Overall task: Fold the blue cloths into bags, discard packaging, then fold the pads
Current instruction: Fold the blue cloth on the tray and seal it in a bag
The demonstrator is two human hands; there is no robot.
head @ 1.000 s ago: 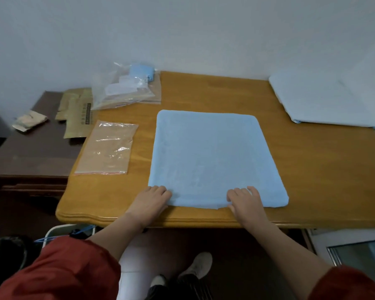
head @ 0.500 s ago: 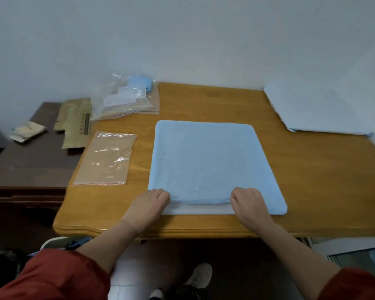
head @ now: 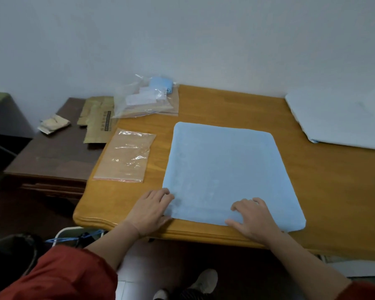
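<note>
Nearest to us, red sleeves (head: 59,276) cover both forearms, and a light shoe (head: 204,280) shows on the floor between them. Both arms reach over the front edge of the wooden bench (head: 333,191).

Our left hand (head: 148,210) lies on the near left corner of the blue pad (head: 225,165). Its fingers (head: 160,194) are straight and pressed together on the fabric, with the thumb along the near hem. Our right hand (head: 254,220) rests on the pad's near edge, further right. Its fingers (head: 241,207) are spread and lightly bent, the tips pressing down and the thumb lying at the hem.

The pad lies flat in the middle of the bench, its near hem close to the bench's front edge. Near its left side, not touching it, lies a flat clear bag (head: 126,156). Beyond that bag, at the bench's far left corner by the wall, a heap of clear bags (head: 143,102) holds a folded blue cloth (head: 161,85). At the far right rests a stack of pale pads (head: 342,120), well apart from the spread pad.

Left of the bench stands a lower dark side table (head: 48,156). It carries flattened cardboard packaging (head: 97,122) and a crumpled wrapper (head: 53,126). A pale wall (head: 182,40) closes the view.
</note>
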